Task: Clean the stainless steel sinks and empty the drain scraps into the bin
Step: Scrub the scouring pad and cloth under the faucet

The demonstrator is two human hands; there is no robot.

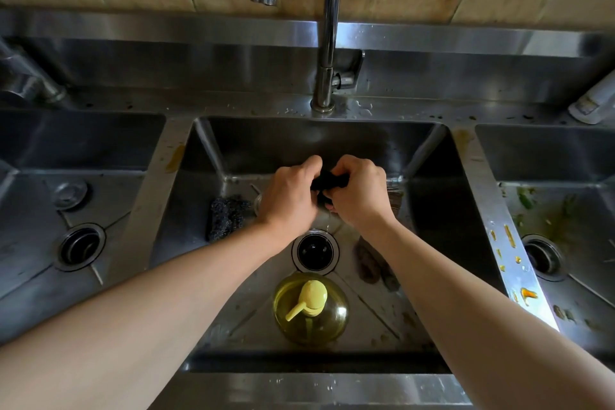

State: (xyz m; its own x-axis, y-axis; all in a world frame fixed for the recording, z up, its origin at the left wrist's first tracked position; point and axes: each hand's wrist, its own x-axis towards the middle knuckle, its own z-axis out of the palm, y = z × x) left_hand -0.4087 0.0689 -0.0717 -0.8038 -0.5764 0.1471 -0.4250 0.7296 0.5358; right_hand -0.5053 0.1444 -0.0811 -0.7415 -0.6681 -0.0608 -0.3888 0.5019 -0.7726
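Currently a dark cloth [329, 181] is gripped by both hands, left hand [288, 195] and right hand [359, 191], fingers curled tight round it, over the middle sink [429, 210], above the drain [315, 251]. A scourer [228, 213] is seen left of the hands; a soap bottle [311, 308] stands nearer.

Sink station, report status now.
Both hands, left and right, wringing dark cloth over middle sink. Water trickling toward drain. Soap bottle and scourer sitting in basin.
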